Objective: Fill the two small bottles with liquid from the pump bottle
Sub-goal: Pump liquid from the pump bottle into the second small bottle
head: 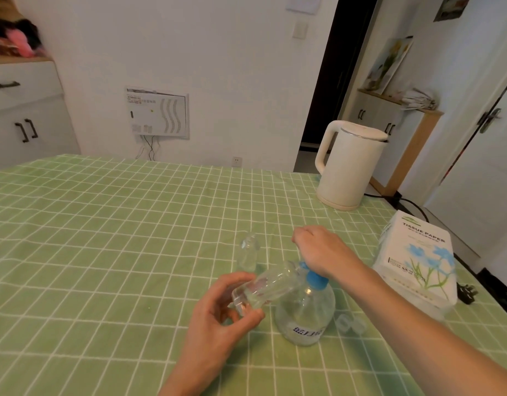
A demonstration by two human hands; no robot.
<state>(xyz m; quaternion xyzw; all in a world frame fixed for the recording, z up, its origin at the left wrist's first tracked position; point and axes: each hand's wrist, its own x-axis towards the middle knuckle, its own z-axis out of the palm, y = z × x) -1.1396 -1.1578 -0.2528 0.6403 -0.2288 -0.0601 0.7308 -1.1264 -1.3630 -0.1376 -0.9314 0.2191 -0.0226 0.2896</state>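
Note:
A clear pump bottle with a blue pump head stands on the green checked tablecloth. My right hand rests on top of the pump head and covers most of it. My left hand grips a small clear bottle, tilted almost on its side, with its mouth up against the blue spout. A second small clear bottle stands upright on the cloth just behind, apart from both hands.
Two small clear caps lie to the right of the pump bottle. A tissue paper box sits at the right edge, a cream electric kettle with a black cord at the back right.

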